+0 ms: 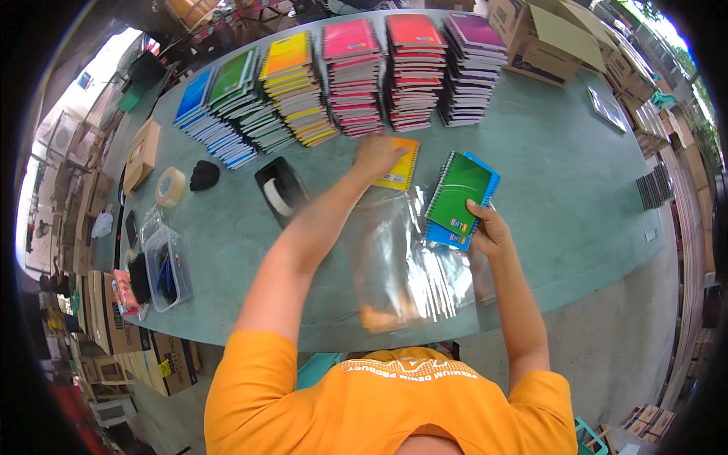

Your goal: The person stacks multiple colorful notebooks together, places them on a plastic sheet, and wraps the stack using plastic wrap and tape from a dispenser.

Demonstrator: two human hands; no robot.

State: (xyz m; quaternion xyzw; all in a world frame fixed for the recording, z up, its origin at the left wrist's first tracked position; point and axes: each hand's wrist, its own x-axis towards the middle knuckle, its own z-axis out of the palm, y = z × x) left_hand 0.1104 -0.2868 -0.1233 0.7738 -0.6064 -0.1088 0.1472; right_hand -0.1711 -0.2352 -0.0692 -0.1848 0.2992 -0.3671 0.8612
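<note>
My right hand (pixel 491 227) grips two spiral notebooks, its thumb on top. The green notebook (pixel 461 188) overlaps the blue notebook (pixel 449 236), whose edges stick out beneath it. My left hand (pixel 377 157) is closed over the left part of a yellow spiral notebook (pixel 400 171), in front of the notebook stacks; its fingertips are partly hidden. Clear plastic sleeves (pixel 402 265), shiny with reflections, lie on the green table (pixel 565 197) between my forearms. At the back stand stacks of blue (pixel 196 95), green (pixel 233 76), yellow (pixel 288 57), pink (pixel 350 38), red (pixel 415 32) and purple notebooks (pixel 476 34).
A black tape dispenser (pixel 277 182) sits beside my left forearm. Farther left are a tape roll (pixel 170 186), a black cloth-like item (pixel 204 175), a cardboard box (pixel 141 155) and a clear plastic bin (pixel 168 269). An open carton (pixel 550 42) stands at the back right.
</note>
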